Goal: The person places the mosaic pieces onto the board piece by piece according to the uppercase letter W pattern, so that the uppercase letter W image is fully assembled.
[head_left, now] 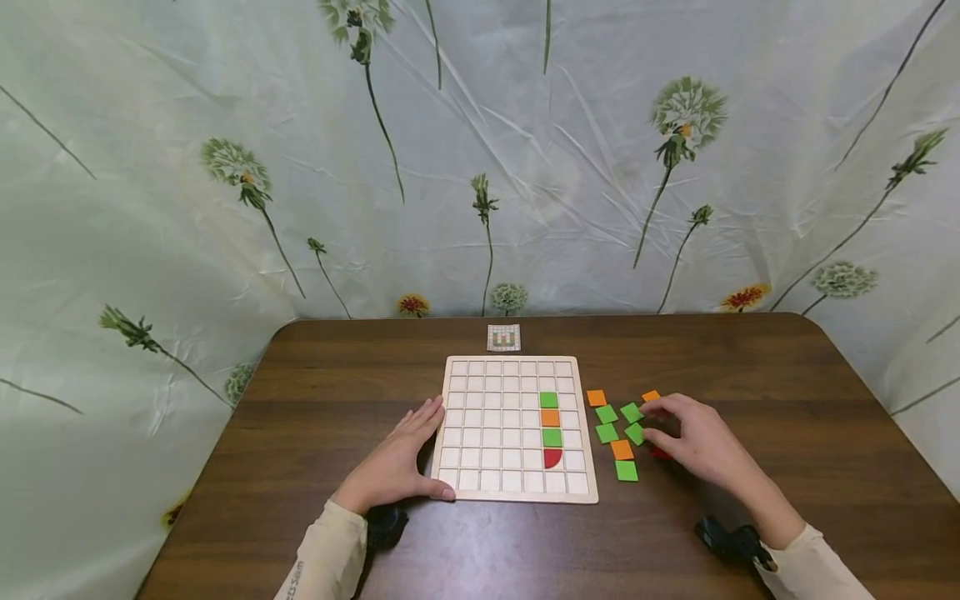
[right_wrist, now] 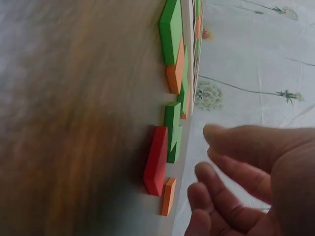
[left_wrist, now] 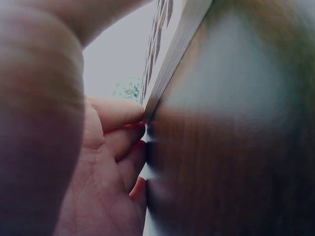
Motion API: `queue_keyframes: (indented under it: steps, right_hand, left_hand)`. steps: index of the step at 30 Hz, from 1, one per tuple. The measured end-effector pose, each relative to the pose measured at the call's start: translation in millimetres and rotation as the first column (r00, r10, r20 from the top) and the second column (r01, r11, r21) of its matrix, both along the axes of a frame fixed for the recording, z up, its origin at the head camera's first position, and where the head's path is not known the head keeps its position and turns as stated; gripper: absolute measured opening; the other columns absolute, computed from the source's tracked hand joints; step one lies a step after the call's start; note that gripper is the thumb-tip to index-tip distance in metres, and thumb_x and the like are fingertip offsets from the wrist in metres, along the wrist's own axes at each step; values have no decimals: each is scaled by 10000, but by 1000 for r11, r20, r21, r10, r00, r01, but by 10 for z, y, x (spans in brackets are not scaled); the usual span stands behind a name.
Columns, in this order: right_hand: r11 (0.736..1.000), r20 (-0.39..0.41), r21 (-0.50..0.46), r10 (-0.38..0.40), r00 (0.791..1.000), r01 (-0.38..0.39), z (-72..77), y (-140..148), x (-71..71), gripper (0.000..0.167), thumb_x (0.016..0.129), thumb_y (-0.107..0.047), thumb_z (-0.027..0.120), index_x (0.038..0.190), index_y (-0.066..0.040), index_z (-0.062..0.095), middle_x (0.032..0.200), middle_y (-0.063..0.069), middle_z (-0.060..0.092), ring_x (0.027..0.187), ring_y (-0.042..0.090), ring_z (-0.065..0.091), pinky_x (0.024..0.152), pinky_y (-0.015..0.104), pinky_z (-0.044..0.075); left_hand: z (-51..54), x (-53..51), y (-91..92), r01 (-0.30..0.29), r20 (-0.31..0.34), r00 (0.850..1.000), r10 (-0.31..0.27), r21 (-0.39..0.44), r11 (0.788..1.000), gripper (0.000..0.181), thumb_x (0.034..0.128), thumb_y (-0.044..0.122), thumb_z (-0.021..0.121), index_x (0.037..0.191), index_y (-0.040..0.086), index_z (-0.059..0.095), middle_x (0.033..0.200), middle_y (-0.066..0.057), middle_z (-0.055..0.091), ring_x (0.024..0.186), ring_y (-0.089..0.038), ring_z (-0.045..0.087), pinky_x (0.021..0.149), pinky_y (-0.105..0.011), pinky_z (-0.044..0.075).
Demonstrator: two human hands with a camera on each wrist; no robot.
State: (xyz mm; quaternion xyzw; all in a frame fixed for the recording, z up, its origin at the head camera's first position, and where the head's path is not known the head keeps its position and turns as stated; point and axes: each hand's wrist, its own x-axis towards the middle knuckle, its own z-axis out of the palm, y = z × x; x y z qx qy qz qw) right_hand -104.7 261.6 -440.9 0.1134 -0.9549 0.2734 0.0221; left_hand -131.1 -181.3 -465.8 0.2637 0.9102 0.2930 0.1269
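Observation:
A pale gridded board [head_left: 512, 429] lies on the table, holding a column of green, orange and green squares above a red quarter-round piece [head_left: 552, 457]. My left hand [head_left: 401, 462] rests at its left side, fingers along the edge and thumb at the lower left corner; in the left wrist view the fingertips touch the board's edge [left_wrist: 170, 61]. My right hand [head_left: 701, 437] hovers over the loose tiles, fingers slightly bent, with nothing seen between them. Near it are green tiles [head_left: 634, 433] and a partly covered red piece [right_wrist: 156, 160].
A small printed card [head_left: 503, 337] lies behind the board. Loose orange [head_left: 622, 450] and green [head_left: 626, 471] tiles lie on the brown table [head_left: 360, 358] right of the board. A flowered curtain [head_left: 450, 167] hangs behind the table.

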Motion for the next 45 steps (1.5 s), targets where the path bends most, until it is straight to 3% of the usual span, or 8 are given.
queue_keyframes:
  steps: [8, 23, 30, 45]
  right_hand:
    - [998, 36, 23, -57, 998, 56, 6, -53, -105, 312, 868, -149, 784, 1130, 3, 710, 1044, 134, 669, 927, 302, 619, 813, 534, 544]
    - [993, 86, 115, -30, 996, 20, 0, -130, -253, 288, 868, -144, 779, 1105, 16, 739, 992, 138, 673, 842, 260, 598, 755, 502, 547]
    - [993, 131, 105, -62, 989, 48, 16, -172, -305, 285, 877, -151, 766, 1094, 31, 733, 968, 142, 677, 834, 261, 610, 733, 490, 549]
    - [989, 84, 107, -108, 991, 98, -11, -184, -355, 252, 896, -118, 713, 1093, 38, 729, 963, 163, 670, 817, 278, 611, 695, 487, 540]
  left_hand:
    - [-1, -2, 0, 2, 1, 1000, -2, -13, 1000, 1276, 660, 610, 870, 1592, 35, 215, 1675, -71, 116, 1536, -247, 102, 1246, -463, 95]
    - [8, 3, 2, 3, -3, 1000, -3, -2, 1000, 1262, 670, 604, 867, 1583, 5, 233, 1671, -105, 137, 1532, -295, 122, 1241, -496, 101]
    - [5, -3, 2, 0, -7, 1000, 0, -16, 1000, 1274, 655, 608, 873, 1590, 32, 226, 1674, -73, 127, 1534, -256, 110, 1246, -456, 95]
    - [1, 0, 6, -3, -2, 1000, 3, -7, 1000, 1272, 659, 603, 874, 1590, 26, 227, 1674, -79, 129, 1535, -260, 110, 1244, -473, 104]
